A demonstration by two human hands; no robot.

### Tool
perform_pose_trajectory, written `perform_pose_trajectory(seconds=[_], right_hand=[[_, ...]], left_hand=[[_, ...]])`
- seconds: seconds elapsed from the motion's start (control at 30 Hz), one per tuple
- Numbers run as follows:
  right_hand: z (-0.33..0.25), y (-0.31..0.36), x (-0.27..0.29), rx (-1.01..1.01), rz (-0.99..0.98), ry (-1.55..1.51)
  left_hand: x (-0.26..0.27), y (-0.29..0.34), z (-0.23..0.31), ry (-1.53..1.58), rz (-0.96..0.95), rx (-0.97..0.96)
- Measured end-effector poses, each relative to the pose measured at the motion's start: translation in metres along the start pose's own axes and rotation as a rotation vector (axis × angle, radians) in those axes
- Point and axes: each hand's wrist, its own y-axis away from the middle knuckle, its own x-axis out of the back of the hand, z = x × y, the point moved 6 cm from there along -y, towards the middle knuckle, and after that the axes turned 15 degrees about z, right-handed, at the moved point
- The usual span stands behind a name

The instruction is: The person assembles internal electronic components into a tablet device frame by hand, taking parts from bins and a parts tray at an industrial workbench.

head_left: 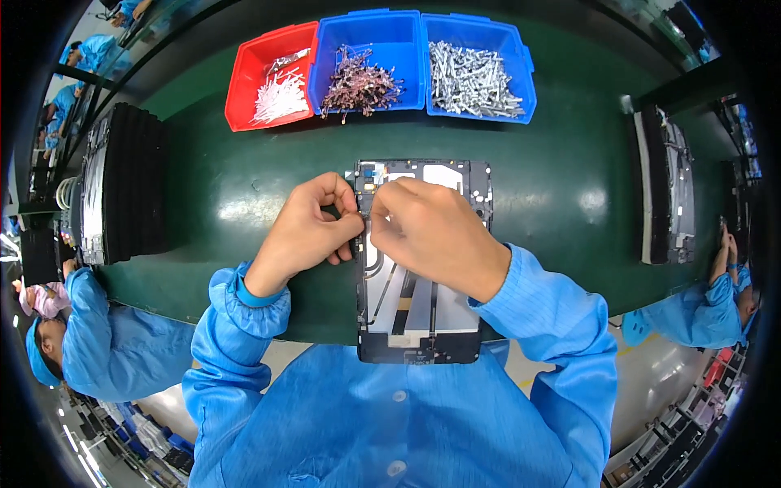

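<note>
An opened tablet-like device (420, 346), with a black frame and pale inner panels, lies lengthwise before me, its near end at the table's front edge. At its upper left edge my left hand (309, 232) is closed in a pinch, thumb and fingertips touching the frame. My right hand (439, 232) is curled over the device's upper half, its fingers bent together close beside the left fingertips. Whatever lies between the fingers of either hand is hidden or too small to name. Small parts and connectors show along the device's far end.
Across the green table's (268, 175) far side stand a red bin (241, 93) of white strips, a blue bin (329, 41) of thin brownish parts and another blue bin (521, 69) of silvery pieces. Stacked devices (122, 187) stand left, more (667, 187) right. Co-workers sit on both sides.
</note>
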Motion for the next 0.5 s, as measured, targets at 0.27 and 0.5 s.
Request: perform_pose_trajectory(seconds=[0.27,0.5], right_hand=[[0.040,-0.084,0.093,0.023,0.361,0.314],[0.051,-0.090,0.071,-0.006,0.138,0.526]], left_hand=[[0.013,0.002,-0.005,0.119,-0.060,-0.048],[0.016,0.001,-0.006,0.248,-0.121,-0.039]])
